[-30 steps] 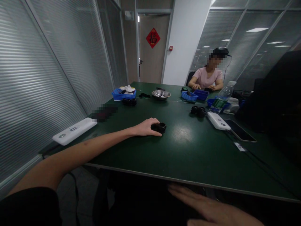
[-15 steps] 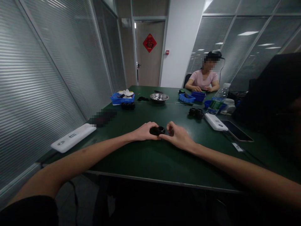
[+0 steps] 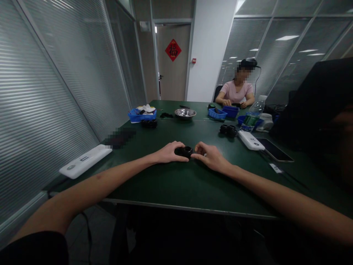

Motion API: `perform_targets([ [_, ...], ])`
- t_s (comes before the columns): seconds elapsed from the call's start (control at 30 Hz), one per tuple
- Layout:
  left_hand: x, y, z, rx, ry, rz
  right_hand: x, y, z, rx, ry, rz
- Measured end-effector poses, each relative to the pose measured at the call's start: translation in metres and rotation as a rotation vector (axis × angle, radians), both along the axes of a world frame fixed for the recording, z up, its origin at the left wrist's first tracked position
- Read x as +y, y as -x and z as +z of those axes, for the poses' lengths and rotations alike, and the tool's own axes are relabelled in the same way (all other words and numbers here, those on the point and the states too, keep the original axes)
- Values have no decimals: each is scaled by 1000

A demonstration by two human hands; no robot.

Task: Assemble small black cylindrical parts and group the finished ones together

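My left hand (image 3: 173,151) is closed around a glossy black part (image 3: 188,151) with a round, ring-like opening facing up. Its thumb runs along the near side and its fingers along the far side, low over the table. Just to the right is my right hand (image 3: 207,156), fingers curled in and thumb pointing at the black part, with a narrow gap between them. A small pale spot shows inside its curled fingers; I cannot make out what it is. The underside of the black part is hidden by my left hand.
On the green table (image 3: 165,184) stand a steel bowl (image 3: 185,117), a filled blue basket (image 3: 135,117), black paired round parts (image 3: 228,130), a water bottle (image 3: 253,116) and white power banks (image 3: 85,161). A tablet (image 3: 275,150) lies right. A co-worker (image 3: 235,92) sits at the far end.
My right thumb has drawn back slightly from the black part, leaving a gap. The left hand keeps hold of it. The whole view has shifted a little.
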State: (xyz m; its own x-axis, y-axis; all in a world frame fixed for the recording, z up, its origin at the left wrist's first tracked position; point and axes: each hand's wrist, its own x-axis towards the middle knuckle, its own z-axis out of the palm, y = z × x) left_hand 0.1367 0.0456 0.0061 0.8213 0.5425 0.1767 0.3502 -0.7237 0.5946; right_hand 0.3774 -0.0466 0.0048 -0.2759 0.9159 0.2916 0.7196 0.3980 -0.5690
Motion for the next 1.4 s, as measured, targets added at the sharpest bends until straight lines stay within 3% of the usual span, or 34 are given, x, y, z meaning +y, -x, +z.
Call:
perform_targets([
  [0.17,1,0,-2,-7,-1,-12,1,-6,1,8,11,65],
  [0.5,2,0,-2,-12,-26,-36,3,4,-5,25,-36,1],
  [0.8,-1,0,0,5,-25,-28,3,-2,-3,90,4,74],
  [1.23,0,2,0,2,-15,-50,3,8,-6,-22,-29,-18],
  [1.4,2,1,-3,-7,-23,-37,1,8,-4,-63,-48,31],
])
